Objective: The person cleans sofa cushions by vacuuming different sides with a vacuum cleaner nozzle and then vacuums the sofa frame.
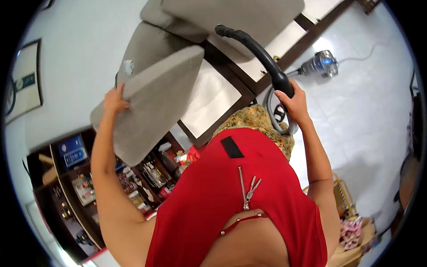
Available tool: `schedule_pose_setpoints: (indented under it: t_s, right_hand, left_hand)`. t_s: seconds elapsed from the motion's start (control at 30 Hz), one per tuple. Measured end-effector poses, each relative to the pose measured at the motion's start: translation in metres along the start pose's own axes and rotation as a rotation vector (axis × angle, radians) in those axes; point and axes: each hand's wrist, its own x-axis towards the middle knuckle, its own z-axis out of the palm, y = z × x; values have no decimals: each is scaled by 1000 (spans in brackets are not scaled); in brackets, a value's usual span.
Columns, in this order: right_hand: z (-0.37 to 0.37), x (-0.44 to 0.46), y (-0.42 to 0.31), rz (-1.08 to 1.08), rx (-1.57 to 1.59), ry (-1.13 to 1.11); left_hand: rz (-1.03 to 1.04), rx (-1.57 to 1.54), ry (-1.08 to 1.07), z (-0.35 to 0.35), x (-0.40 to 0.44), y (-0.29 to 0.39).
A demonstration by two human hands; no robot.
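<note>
My left hand (116, 100) grips the edge of a grey seat cushion (153, 100), which is tilted up off the dark wooden sofa frame (249, 91). Under the raised cushion a white seat panel (211, 100) shows. In my right hand (294, 103) is the black handle of a vacuum cleaner hose (267, 60), its narrow end pointing up and left over the sofa. The grey hose loops down beside my leg. On the floor at the right lies the vacuum cleaner body (324, 65), grey with blue parts.
More grey cushions (240, 22) rest along the sofa at the top. A dark shelf unit (66, 187) crowded with small items stands at lower left. A power cord (367, 55) trails over the pale tiled floor (356, 107). A yellow-framed chair (342, 196) is at lower right.
</note>
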Motion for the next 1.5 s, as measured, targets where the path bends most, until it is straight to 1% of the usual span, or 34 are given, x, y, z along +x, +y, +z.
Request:
schedule_pose_setpoints:
  t_s: [0.07, 0.1, 0.13, 0.2, 0.23, 0.3, 0.37, 0.4, 0.43, 0.5, 0.53, 0.6, 0.63, 0.7, 0.8, 0.9, 1.0, 1.1, 1.17, 1.2, 1.3, 1.37, 1.47, 1.5]
  right_hand:
    - [0, 9, -8, 10, 6, -48]
    - [4, 13, -18, -29, 69, -29]
    - [2, 21, -23, -41, 57, -67]
    - [2, 30, -37, -112, 68, -74]
    - [3, 32, -45, -119, 59, -87]
    - [5, 33, -59, -171, 39, -119]
    - [9, 33, -74, -247, 39, -143]
    - [9, 33, -80, -290, 12, -134]
    - [11, 30, -87, -285, 41, -151]
    - [12, 26, -103, -277, 70, -178]
    - [15, 23, -108, -267, 69, -170]
    - [18, 21, -117, -259, 24, -159]
    - [20, 19, -120, -262, -28, -155]
    - [25, 21, -125, -271, -131, -167]
    - [50, 17, -141, -351, -149, -198]
    - [84, 21, -146, -365, -198, -197]
    - [137, 33, -161, -421, -316, -213]
    - [200, 43, -169, -494, -428, -288]
    - [245, 44, -171, -569, -478, -365]
    - [265, 46, -169, -671, -544, -397]
    - [319, 48, -170, -934, -677, -497]
    - [348, 53, -177, -981, -764, -588]
    - [387, 67, -187, -1003, -899, -754]
    - [398, 72, -191, -1008, -946, -811]
  left_hand:
    - [-88, -112, 89, -24, -38, -48]
    - [-130, -175, 132, -32, -55, -68]
    - [-154, -243, 149, -40, -74, -83]
    - [-175, -396, 179, -34, -100, -105]
    - [-160, -459, 229, -16, -107, -112]
    - [-133, -582, 333, 41, -113, -115]
    - [-197, -666, 235, 93, -110, -77]
    - [-212, -761, 188, 121, -109, -50]
    - [-220, -805, 110, 177, -96, -28]
    - [-372, -674, -103, 231, -88, 36]
    - [-452, -953, -74, 245, -81, 60]
    - [-635, -696, 448, 240, -46, 90]
    - [-636, -756, 454, 230, -28, 83]
    - [-539, -887, 268, 231, 13, 61]
    - [-586, -904, 156, 209, 38, 39]
    - [-596, -918, 103, 234, 69, 10]
    - [-558, -928, 74, 260, 106, -17]
    - [-521, -1029, 149, 282, 132, -33]
    - [-464, -1358, 461, 305, 141, -31]
    - [-436, -1517, 627, 315, 142, -28]
    - [-711, -2005, 801, 300, 96, 17]
    - [-805, -2442, 701, 272, 46, 45]
    - [-807, -2786, 645, 218, -14, 57]
    - [-734, -2859, 722, 209, -22, 54]
